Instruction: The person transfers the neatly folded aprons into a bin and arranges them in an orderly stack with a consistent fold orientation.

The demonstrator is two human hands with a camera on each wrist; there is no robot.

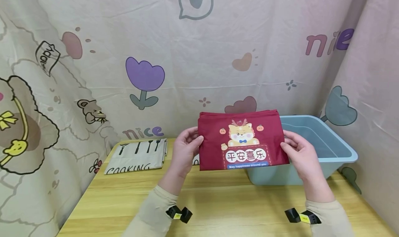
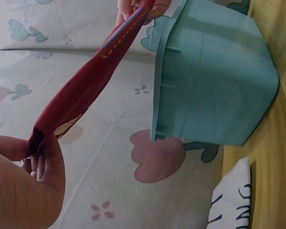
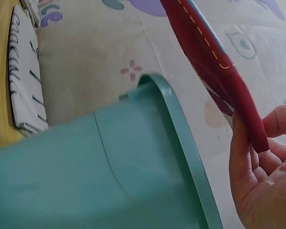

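A folded dark red cloth (image 1: 212,140) is held up over the table by both hands, its front turned to the head view. It carries a cartoon dog print, Chinese characters and "May happiness around you". My left hand (image 1: 184,150) pinches its left edge between thumb and fingers. At the opposite edge, my right hand (image 1: 300,155) pinches it the same way. From the side, in the left wrist view, the red cloth (image 2: 76,100) shows stacked layers at the left hand. The right wrist view shows its folded end in the right hand (image 3: 271,176).
Behind the right hand stands a blue-green plastic tub (image 1: 330,159), partly covered by the cloth. A folded white cloth (image 1: 137,155) printed "COOKING" lies at the left on the wooden table (image 1: 215,206). Another white piece (image 1: 195,160) shows behind the red cloth. A patterned curtain (image 1: 193,57) hangs behind.
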